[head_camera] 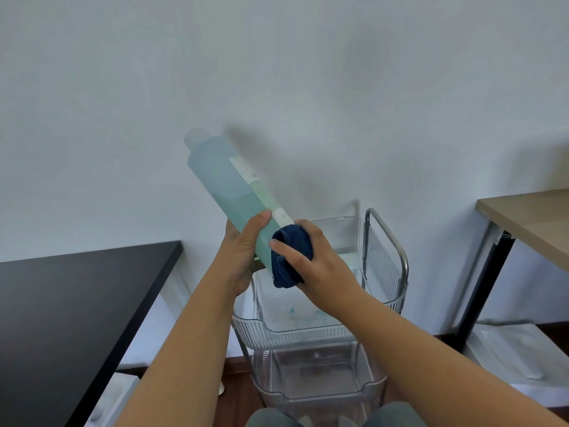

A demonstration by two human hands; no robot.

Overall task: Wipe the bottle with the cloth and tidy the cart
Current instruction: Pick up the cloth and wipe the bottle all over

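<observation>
A tall translucent bottle (228, 183) of blue-green liquid is held tilted, its cap pointing up and to the left, above a clear plastic cart (308, 329). My left hand (244, 251) grips the bottle's lower part, thumb across its front. My right hand (311, 260) holds a bunched dark blue cloth (289, 257) pressed against the bottle's lower end. The bottle's base is hidden behind the cloth and hands.
The cart has a metal handle (388, 241) at its right and a lower clear tray (320, 392); blue-green smears show in the top tray. A black table (61, 309) stands at the left, a wooden table (529, 217) at the right, a white wall behind.
</observation>
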